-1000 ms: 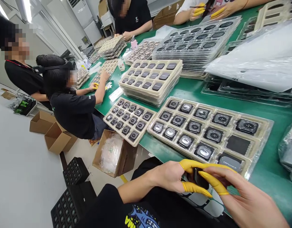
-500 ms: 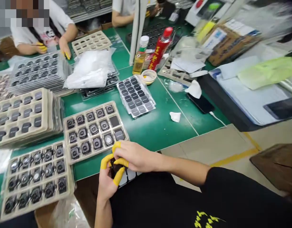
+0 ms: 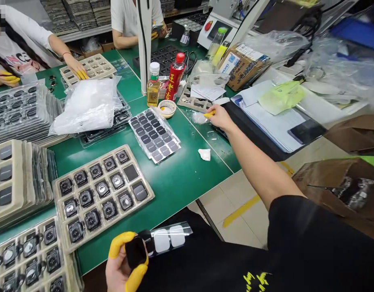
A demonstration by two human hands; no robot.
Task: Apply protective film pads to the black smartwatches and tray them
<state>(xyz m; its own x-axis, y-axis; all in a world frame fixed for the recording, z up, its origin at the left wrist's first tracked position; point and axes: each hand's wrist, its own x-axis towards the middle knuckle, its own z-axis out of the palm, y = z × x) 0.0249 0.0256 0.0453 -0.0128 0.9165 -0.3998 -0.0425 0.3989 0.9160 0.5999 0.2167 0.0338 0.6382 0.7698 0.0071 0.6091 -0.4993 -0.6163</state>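
My left hand (image 3: 124, 263), yellow cots on its fingertips, grips a square black watch case (image 3: 136, 252) by its edges, dark glass face up, above my lap. Just behind the watch lies a clear strip with white rounded-square stickers (image 3: 169, 238) against my black clothing; whether the hand also holds it I cannot tell. My right hand (image 3: 220, 117) is stretched out to the table's far right, its yellow-tipped fingers pinched together beside a crumpled clear wrapper (image 3: 199, 117). What they hold, if anything, is hidden. A dark phone lies mostly covered beneath that forearm.
A beige tray of watch cases (image 3: 103, 198) stands in front, with a sheet of dark square stickers (image 3: 155, 134) beyond it. Stacked trays (image 3: 37, 178) rise at left. A red bottle (image 3: 175, 77), tape roll (image 3: 166, 108) and white scrap (image 3: 204, 154) are on the table. Co-workers sit opposite.
My right hand has left the left hand and reached far right, to where a white wad lay on the phone. My left hand now shows the watch face up. The view has shifted right.
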